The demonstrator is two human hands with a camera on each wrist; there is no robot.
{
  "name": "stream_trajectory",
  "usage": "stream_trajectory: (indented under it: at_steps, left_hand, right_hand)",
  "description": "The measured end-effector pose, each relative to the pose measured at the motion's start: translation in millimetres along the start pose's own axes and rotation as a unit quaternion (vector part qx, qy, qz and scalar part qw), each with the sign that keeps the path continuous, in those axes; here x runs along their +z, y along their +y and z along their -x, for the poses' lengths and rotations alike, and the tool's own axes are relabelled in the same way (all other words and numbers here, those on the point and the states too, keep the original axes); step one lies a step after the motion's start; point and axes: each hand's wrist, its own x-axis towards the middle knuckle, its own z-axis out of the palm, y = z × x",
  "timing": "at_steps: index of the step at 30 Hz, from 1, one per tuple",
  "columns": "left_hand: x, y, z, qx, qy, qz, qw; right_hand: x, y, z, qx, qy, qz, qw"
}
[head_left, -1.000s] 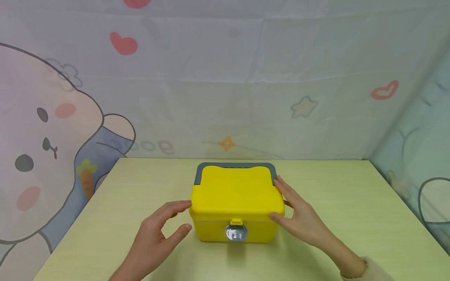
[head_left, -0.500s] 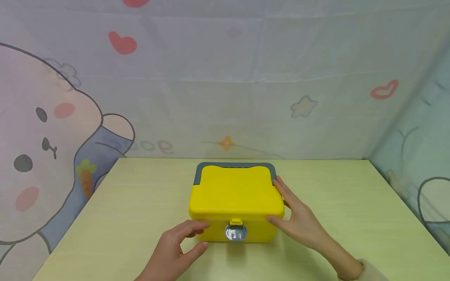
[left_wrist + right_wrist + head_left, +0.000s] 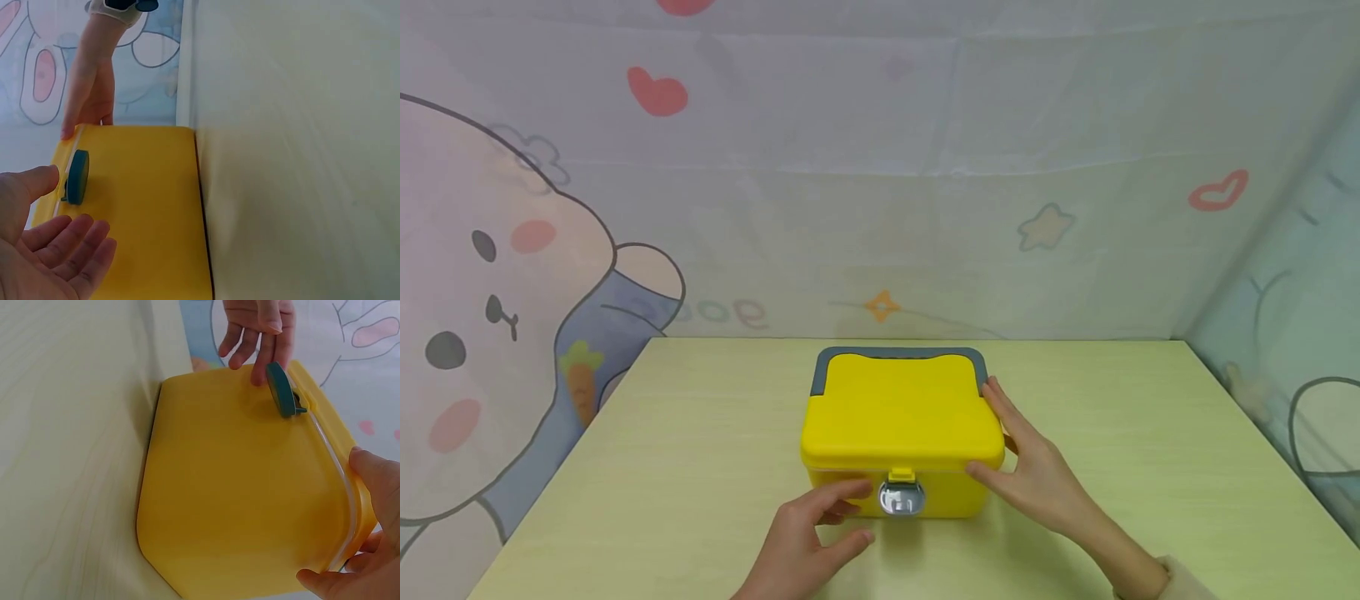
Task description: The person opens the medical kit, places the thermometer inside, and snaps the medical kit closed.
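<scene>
A yellow storage box with a dark grey carrying handle folded flat around its lid stands on the table, lid down. A round, shiny latch hangs at its front; it looks dark teal in the wrist views. My left hand is just left of the latch, thumb and fingers parted with nothing between them. Around the box's right front corner, my right hand holds on, its thumb at the lid's front edge and its fingers along the right side. The inside of the box is hidden.
The pale wooden table extends to both sides of the box. A printed cloth with hearts, a star and a cartoon animal hangs behind it. Another cloth hangs along the right side.
My left hand has moved right and down from the box's left front corner to beside the latch. My right thumb has slid slightly lower on the lid's edge; the box stays in place.
</scene>
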Motion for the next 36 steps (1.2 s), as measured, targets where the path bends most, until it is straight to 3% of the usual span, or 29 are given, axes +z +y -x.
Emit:
stream_trajectory:
  at_steps: [5, 16, 29, 36]
  left_hand:
    - [8.6, -2.0, -2.6, 0.001, 0.011, 0.011, 0.9999]
    - [21.5, 0.1, -7.1, -0.035, 0.033, 0.059, 0.9971]
    - [27.7, 2.1, -10.3, -0.050, 0.068, 0.061, 0.9946]
    - [29.9, 3.7, -11.8, -0.079, 0.084, 0.076, 0.9905]
  right_hand:
    - [0, 0, 0.7, 0.006, -0.001, -0.022, 0.9997]
    - [3, 1, 1.1, 0.010, 0.001, -0.045, 0.9989]
    - [3, 0, 0.0, 0.009, 0.002, -0.050, 0.9987]
    - [3, 0, 0.2, 0.011, 0.001, -0.050, 0.9987]
